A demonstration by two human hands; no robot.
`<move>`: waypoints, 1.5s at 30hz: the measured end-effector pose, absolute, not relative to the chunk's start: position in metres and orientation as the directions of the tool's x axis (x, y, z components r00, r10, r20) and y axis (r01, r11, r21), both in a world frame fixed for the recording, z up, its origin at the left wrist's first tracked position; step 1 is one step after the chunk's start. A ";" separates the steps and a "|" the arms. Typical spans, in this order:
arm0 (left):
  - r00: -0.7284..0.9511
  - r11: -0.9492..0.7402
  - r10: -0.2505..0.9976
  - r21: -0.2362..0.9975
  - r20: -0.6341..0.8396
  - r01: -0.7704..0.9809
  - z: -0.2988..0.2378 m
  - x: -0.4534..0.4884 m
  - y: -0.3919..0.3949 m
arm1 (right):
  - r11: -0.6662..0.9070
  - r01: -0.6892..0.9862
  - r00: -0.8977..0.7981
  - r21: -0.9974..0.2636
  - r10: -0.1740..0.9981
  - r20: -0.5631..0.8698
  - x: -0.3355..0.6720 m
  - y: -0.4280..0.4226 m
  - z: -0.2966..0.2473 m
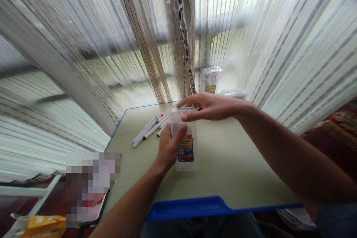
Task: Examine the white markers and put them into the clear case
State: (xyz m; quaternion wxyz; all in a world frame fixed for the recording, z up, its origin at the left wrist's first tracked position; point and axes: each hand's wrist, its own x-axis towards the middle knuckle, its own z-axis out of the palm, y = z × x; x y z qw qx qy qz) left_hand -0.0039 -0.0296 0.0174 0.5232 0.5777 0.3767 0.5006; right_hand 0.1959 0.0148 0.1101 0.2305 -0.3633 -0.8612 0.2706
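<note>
A clear plastic marker box (192, 166) with a dark and yellow label stands upright over the light green tabletop (231, 163). My left hand (169, 145) is wrapped round its left side, thumb on the front. My right hand (213, 105) reaches over the top and grips the box's clear lid (176, 113), with the thumb at the front edge and the fingers behind. Whether the lid is fully closed I cannot tell. Several white markers (149, 129) with coloured ends lie on the table just left of the box, some partly hidden behind it and my left hand.
Another clear box (212, 78) with a label stands beyond the table's back edge, near the sheer curtains (237, 37). A bead chain (186, 52) hangs down at the middle. Along the table's front runs a blue raised edge (189, 208). A yellow packet (46, 226) lies at lower left.
</note>
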 end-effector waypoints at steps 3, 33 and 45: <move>0.214 -0.167 0.960 0.983 0.181 -0.080 0.016 -0.004 -0.029 | 0.581 0.490 -0.624 -0.650 0.754 0.204 0.196 0.015 0.110; 0.270 -0.271 0.923 0.961 0.274 -0.047 0.015 -0.008 -0.036 | 0.429 0.289 -0.650 -0.856 0.744 0.154 0.196 0.014 0.115; 0.319 -0.369 0.874 0.928 0.366 -0.052 0.014 -0.010 -0.038 | 0.347 0.218 -0.606 -0.912 0.781 0.152 0.201 0.015 0.117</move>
